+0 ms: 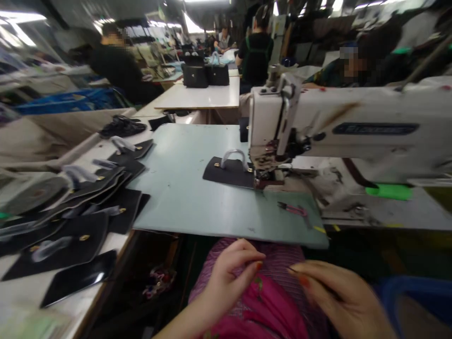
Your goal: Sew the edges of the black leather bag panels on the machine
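Observation:
Both hands are over my lap, just off the front edge of the pale green work table (176, 202). My left hand (235, 270) has its fingers curled and the thumb near the index fingertip; anything between them is too small to see. My right hand (341, 294) is closed in a pinch, with a faint dark sliver at its fingertips that I cannot make out. Under the head of the sewing machine (318, 113) lies a black bag panel (229, 176) with a wrapped handle and gold fittings. Pink-handled thread snips (294, 209) rest on the table near the right hand.
Black panels with wrapped handles (120, 207) are piled on the left-hand table, beside a dark phone-like slab (81, 278). A green thread cone (388, 191) lies behind the machine arm. A blue bin (399, 287) stands at lower right. Finished-looking black bags (195, 76) and several people are further back.

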A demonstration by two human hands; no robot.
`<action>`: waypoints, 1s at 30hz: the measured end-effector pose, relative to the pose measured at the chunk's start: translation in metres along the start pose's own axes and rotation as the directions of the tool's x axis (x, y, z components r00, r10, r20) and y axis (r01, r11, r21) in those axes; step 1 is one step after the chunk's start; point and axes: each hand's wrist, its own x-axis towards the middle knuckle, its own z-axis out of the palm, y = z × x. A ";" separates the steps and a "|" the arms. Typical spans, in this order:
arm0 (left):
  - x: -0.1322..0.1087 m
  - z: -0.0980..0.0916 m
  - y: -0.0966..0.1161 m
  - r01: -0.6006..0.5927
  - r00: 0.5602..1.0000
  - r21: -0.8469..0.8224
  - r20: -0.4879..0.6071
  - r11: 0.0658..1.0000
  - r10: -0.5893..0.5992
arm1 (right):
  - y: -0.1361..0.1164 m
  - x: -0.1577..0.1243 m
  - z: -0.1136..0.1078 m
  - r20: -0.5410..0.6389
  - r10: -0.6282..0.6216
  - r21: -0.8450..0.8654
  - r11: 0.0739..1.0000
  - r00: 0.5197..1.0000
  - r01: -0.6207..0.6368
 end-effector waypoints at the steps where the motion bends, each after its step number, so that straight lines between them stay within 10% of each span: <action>1: 0.001 0.002 0.000 0.051 0.999 -0.028 0.011 0.998 -0.051 | 0.003 -0.001 0.002 0.046 0.040 0.018 0.999 0.998 -0.040; 9: 0.003 0.003 -0.001 0.279 0.960 -0.216 0.058 0.936 -0.273 | 0.021 -0.007 0.040 0.177 0.333 0.347 0.859 0.926 -0.375; 17: -0.001 0.010 -0.008 0.459 0.872 -0.457 0.067 0.762 -0.484 | 0.024 -0.012 0.047 0.105 0.257 0.161 0.949 0.961 -0.272; 30: -0.003 0.008 -0.011 0.448 0.875 -0.461 0.052 0.766 -0.481 | 0.025 -0.017 0.053 0.079 0.122 -0.052 0.992 0.989 -0.118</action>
